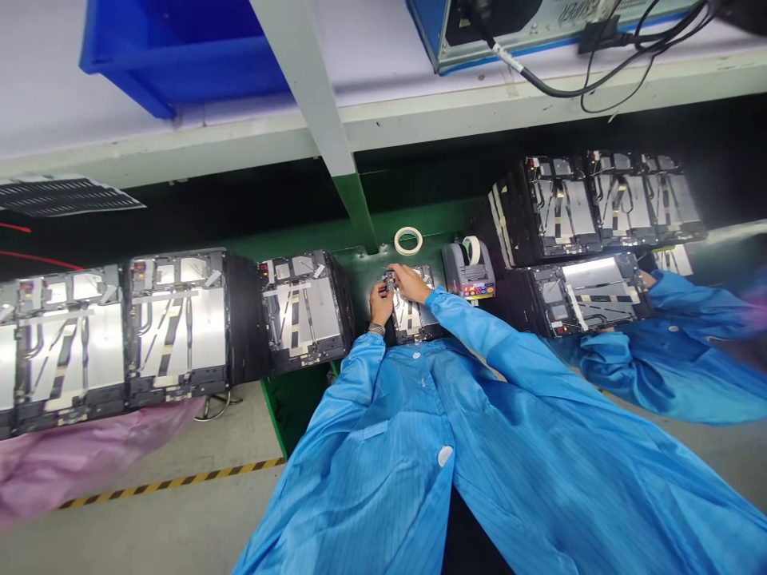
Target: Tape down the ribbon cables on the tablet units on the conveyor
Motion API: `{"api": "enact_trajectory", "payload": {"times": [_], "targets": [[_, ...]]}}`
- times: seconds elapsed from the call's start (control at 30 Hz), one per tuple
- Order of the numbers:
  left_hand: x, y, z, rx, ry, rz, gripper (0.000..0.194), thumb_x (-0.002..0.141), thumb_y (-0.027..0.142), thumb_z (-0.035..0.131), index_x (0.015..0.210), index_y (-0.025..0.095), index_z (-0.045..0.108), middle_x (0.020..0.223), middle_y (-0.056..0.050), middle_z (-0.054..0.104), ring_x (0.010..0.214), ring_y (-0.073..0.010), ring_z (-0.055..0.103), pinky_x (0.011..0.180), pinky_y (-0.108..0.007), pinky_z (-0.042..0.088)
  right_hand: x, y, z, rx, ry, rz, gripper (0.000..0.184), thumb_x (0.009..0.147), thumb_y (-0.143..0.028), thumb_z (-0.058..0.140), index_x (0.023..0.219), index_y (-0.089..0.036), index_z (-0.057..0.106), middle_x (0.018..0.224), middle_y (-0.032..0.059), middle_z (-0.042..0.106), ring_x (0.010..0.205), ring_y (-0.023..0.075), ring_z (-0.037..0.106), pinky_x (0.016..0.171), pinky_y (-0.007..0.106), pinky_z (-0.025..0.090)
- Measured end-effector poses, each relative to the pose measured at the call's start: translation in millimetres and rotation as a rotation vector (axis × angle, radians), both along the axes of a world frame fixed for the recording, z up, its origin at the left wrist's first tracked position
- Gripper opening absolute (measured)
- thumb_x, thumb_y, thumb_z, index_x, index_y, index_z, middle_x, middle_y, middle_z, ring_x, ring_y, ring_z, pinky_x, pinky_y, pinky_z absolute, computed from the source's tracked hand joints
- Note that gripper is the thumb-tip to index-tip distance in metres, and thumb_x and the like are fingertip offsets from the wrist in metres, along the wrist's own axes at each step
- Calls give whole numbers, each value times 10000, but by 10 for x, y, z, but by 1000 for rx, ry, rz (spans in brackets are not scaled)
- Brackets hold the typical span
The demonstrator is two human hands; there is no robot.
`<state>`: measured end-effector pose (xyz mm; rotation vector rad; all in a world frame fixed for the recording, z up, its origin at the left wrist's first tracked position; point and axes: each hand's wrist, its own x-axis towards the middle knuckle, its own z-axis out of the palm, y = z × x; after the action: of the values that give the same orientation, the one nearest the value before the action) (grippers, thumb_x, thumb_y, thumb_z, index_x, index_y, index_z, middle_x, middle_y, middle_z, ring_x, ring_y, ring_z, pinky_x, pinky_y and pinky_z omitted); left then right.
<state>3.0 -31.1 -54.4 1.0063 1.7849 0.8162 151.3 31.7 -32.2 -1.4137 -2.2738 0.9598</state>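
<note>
My left hand (381, 304) and my right hand (410, 283) come together over a small dark electronic part (390, 280), and the fingers of both hands pinch it. It is too small to make out in detail. Beneath my hands lies an opened black-framed device (413, 318) with silver panels and dark strips, partly hidden by my hands and blue sleeves. A similar device (303, 310) stands just left of my left hand. A watch or bracelet (376, 328) circles my left wrist.
Further opened devices (176, 326) line the green bench (359, 275) on the left and right. A tape dispenser (469, 270) and tape roll (408, 240) stand nearby. A co-worker's blue sleeve (677, 311) reaches a device at right. Above hang a blue bin (180, 56) and cabled instrument (539, 32).
</note>
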Motion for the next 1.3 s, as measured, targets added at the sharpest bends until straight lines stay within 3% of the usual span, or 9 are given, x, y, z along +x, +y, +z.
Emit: {"api": "enact_trajectory", "payload": {"times": [0.2, 0.43, 0.53, 0.87, 0.97, 1.03, 1.13, 1.23, 1.3], "targets": [[-7, 40, -64, -19, -57, 44, 199, 947, 250, 690, 1136, 195, 662, 1249, -112, 736, 1036, -183, 710, 967, -345, 566, -55, 155, -7, -19, -41, 66, 661, 833, 25, 527, 1468, -159, 544, 1064, 94, 674, 1030, 278, 604, 1002, 409, 478], [-20, 111, -155, -42, -84, 79, 201, 907, 258, 743, 1079, 191, 664, 1198, -102, 741, 1066, -185, 713, 987, -354, 560, -83, 170, -37, 48, -18, 108, 713, 773, 35, 523, 1457, -160, 561, 1264, 135, 656, 1169, 292, 559, 1060, 445, 449], [-22, 128, -179, -53, -81, 93, 218, 891, 285, 765, 1062, 190, 667, 1179, -94, 740, 1087, -184, 712, 995, -354, 553, -97, 179, -29, 21, -40, 140, 705, 770, 24, 534, 1447, -167, 573, 1169, 116, 677, 1096, 287, 574, 1032, 442, 455], [9, 140, -233, -69, -88, 141, 191, 887, 238, 742, 1047, 190, 650, 1164, -95, 729, 1088, -197, 704, 992, -359, 552, -14, 44, 15, -35, -76, 16, 690, 780, 12, 502, 1446, -160, 565, 1037, 93, 655, 1006, 274, 578, 974, 406, 488], [4, 144, -229, -68, -97, 147, 183, 876, 234, 746, 1025, 189, 650, 1148, -99, 727, 1078, -208, 704, 982, -370, 557, -52, -57, 77, -54, 67, -151, 609, 801, -34, 514, 1386, -176, 604, 1061, 95, 667, 1058, 277, 582, 1013, 430, 488], [-7, 144, -230, -65, -106, 147, 188, 865, 241, 758, 1013, 191, 653, 1140, -98, 727, 1078, -212, 704, 982, -374, 557, -82, -169, 115, -152, 274, -353, 511, 838, -99, 537, 1334, -191, 619, 1019, 76, 679, 1013, 260, 609, 979, 424, 512], [-30, 139, -237, -50, -129, 142, 202, 854, 251, 768, 1012, 196, 656, 1134, -92, 727, 1083, -212, 701, 985, -367, 555, -121, -384, 143, -543, 696, -631, 412, 855, -180, 600, 1265, -202, 620, 916, 34, 701, 829, 215, 646, 809, 367, 549], [-49, 134, -239, -29, -162, 137, 211, 856, 237, 761, 1032, 198, 652, 1147, -92, 715, 1081, -202, 694, 978, -351, 555, -168, -548, 126, -947, 1095, -778, 351, 814, -148, 667, 1162, -193, 647, 851, 23, 725, 726, 187, 658, 682, 311, 540], [-53, 133, -237, -17, -181, 133, 248, 853, 214, 758, 1071, 203, 642, 1165, -90, 701, 1059, -190, 691, 965, -340, 557, -207, -589, 101, -1080, 1265, -854, 317, 790, -88, 670, 1090, -192, 661, 811, 17, 735, 689, 170, 663, 640, 281, 536]]}}
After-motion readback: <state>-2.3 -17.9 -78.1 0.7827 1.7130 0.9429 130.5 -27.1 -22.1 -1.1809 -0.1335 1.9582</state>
